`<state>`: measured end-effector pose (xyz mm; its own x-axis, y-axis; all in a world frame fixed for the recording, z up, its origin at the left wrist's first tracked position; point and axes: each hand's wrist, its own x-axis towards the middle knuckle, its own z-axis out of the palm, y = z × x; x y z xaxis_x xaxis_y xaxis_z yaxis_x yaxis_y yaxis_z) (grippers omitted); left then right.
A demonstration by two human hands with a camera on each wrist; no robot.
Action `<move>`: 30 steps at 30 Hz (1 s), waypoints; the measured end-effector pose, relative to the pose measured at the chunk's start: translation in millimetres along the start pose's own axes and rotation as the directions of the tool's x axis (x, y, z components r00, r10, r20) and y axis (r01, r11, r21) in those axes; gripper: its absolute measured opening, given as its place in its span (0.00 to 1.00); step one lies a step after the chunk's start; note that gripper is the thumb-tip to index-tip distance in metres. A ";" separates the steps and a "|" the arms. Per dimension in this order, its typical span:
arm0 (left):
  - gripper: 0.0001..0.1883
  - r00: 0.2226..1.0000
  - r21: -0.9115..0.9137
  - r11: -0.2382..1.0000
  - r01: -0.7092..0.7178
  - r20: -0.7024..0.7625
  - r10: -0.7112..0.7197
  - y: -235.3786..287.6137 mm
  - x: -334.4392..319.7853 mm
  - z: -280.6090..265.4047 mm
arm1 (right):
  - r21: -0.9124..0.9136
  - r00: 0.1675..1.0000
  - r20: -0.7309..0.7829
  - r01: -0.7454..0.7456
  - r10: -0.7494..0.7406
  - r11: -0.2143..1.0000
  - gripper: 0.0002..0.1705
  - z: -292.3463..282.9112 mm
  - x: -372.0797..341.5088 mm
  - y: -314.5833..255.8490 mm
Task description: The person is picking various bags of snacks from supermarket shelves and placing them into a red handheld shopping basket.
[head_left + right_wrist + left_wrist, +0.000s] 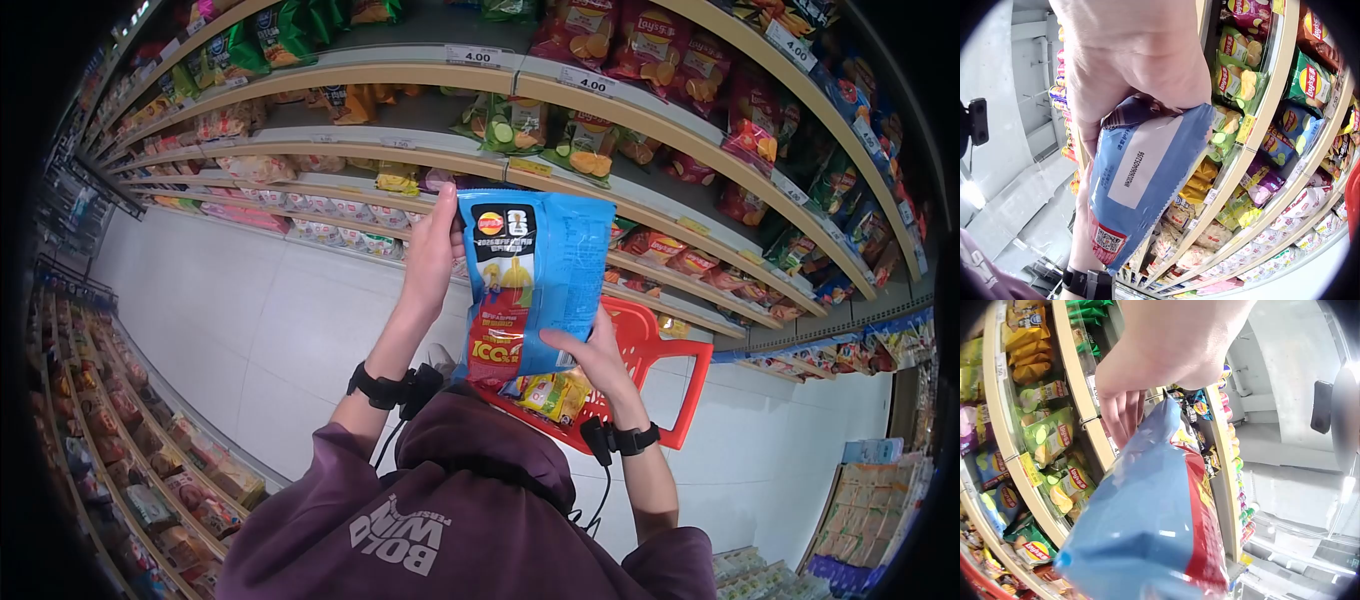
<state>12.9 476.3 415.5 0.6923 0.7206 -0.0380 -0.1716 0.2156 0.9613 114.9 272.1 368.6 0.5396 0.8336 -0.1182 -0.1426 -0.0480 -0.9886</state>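
A blue chip bag (pixel 580 250) with a black and red printed panel is held upright in front of the chest. The left hand (pixel 432 260) grips its upper left edge; in the left wrist view that hand (pixel 1154 369) has its fingers behind the top of the blue bag (pixel 1135 512). Lower on the right side, the right hand (pixel 597 355) holds the bag with the thumb on the printed face. The right wrist view has the right hand (pixel 1135 69) curled round an end of the bag (pixel 1147 162), its fingertips mostly hidden.
Below the bag, a red basket (pixel 688 395) holds yellow packets (pixel 555 395). Shelves (pixel 560 90) of chip bags curve across the front and right. Another shelf (pixel 150 440) of packaged goods runs along the left, with pale floor (pixel 220 290) between.
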 end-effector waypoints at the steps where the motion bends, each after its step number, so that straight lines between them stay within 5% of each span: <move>1: 0.22 0.998 0.094 0.996 -0.006 0.064 0.000 0.0 -3.8 1.1 | 0.032 1.000 -0.022 -0.010 0.010 0.999 0.37 -1.2 0.3 1.6; 6: 0.21 0.956 0.440 0.890 -0.121 0.293 -0.015 -17.3 -29.2 13.7 | 0.007 0.998 -0.057 0.019 -0.019 1.000 0.36 -2.6 2.7 -1.1; 9: 0.20 0.973 0.407 0.914 0.014 0.204 -0.106 -27.8 -24.3 10.4 | 0.001 0.999 -0.054 0.008 -0.008 1.000 0.37 -2.1 4.2 -0.6; 12: 0.17 0.953 0.118 0.975 0.186 0.220 -0.208 -18.1 -18.4 4.6 | 0.034 0.998 -0.063 0.010 -0.008 0.999 0.37 -2.5 5.9 0.2; 15: 0.13 0.963 0.008 0.980 0.197 0.184 -0.195 -10.4 -19.8 10.1 | 0.052 0.997 -0.077 0.031 -0.027 0.998 0.37 -3.3 6.8 -0.9; 21: 0.23 0.917 0.374 0.924 -0.076 0.389 -0.082 -29.3 -33.6 9.3 | 0.050 0.987 -0.127 0.104 -0.097 0.993 0.39 2.1 4.4 -14.7; 25: 0.23 0.885 0.420 0.905 0.072 0.392 -0.253 -24.6 -32.7 2.7 | -0.051 0.989 -0.053 0.139 -0.141 0.989 0.42 -0.8 -1.1 -22.2; 28: 0.21 0.886 0.401 0.916 0.018 0.419 -0.200 -17.5 -33.9 6.8 | -0.061 0.972 -0.088 0.212 -0.217 0.975 0.36 1.0 -1.1 -26.6; 30: 0.20 0.890 0.279 0.952 0.123 0.394 -0.230 -22.2 -33.1 8.7 | -0.036 0.972 -0.175 0.152 -0.156 0.988 0.32 -1.8 4.2 -23.3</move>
<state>-0.1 442.0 397.7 0.9318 0.3317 -0.1475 0.1170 0.1103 0.9870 122.1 275.7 391.0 0.6917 0.7219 0.0231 -0.0289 0.0597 -0.9978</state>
